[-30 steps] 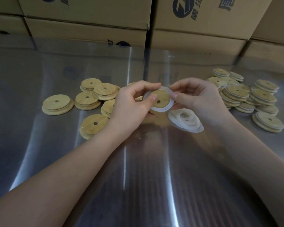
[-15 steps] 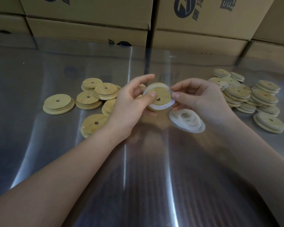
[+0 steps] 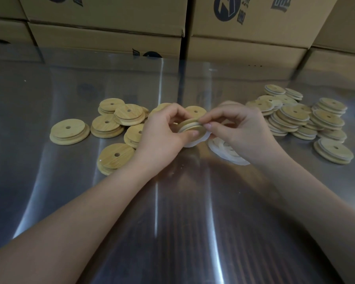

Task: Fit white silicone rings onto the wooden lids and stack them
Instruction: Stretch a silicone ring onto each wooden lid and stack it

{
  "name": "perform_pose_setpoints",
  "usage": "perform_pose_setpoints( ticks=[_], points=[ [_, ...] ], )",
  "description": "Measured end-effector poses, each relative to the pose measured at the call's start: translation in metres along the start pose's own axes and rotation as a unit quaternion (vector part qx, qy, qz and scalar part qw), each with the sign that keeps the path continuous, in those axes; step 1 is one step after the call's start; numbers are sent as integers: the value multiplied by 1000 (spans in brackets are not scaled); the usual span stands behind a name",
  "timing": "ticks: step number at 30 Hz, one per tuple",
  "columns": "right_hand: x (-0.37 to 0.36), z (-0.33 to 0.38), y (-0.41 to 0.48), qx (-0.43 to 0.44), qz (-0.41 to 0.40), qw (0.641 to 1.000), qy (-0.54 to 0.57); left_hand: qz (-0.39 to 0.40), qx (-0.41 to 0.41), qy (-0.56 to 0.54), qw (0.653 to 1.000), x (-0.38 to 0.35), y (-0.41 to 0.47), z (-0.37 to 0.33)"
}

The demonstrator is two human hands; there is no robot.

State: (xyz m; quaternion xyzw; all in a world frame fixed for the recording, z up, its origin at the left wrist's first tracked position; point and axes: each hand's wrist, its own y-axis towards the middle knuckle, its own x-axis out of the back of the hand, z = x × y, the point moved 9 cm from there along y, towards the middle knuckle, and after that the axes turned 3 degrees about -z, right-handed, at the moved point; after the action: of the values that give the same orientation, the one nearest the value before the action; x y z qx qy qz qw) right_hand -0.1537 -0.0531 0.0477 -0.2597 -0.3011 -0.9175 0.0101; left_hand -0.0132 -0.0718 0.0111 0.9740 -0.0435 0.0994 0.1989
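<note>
Head view: both hands meet over the middle of a shiny metal table (image 3: 172, 222). The left hand (image 3: 162, 132) grips a wooden lid (image 3: 188, 121) between curled fingers and thumb, and the lid is tilted so that it shows nearly edge-on. A white silicone ring (image 3: 190, 126) sits in the groove round its rim, though part of the ring bulges out below the thumb. The right hand (image 3: 240, 132) pinches the lid's edge at its three o'clock side, thumb and forefinger closed on it.

Under the right hand, touching the table, lies a pile of loose rings (image 3: 223, 148). At nine o'clock from the hands lie the bare lids (image 3: 119, 121) — some overlapping, one apart at the far left. At three o'clock the ringed lids (image 3: 295, 119) stand in low, leaning stacks. Cardboard boxes (image 3: 111, 21) line the table's edge at twelve o'clock.
</note>
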Motion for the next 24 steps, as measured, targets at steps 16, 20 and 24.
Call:
perform_pose_setpoints(
  ticks=[16, 20, 24],
  points=[
    [-1, -6, -2, 10, -53, 998, -32, -30, -7, -51, 998, 3, -1, 1],
    [-3, 0, -3, 36, -52, 997, -38, -48, -6, -57, 997, 6, -3, 0],
    [-5, 6, -3, 68, -50, 994, -72, -45, -8, -53, 998, 4, -5, -2]
  ],
)
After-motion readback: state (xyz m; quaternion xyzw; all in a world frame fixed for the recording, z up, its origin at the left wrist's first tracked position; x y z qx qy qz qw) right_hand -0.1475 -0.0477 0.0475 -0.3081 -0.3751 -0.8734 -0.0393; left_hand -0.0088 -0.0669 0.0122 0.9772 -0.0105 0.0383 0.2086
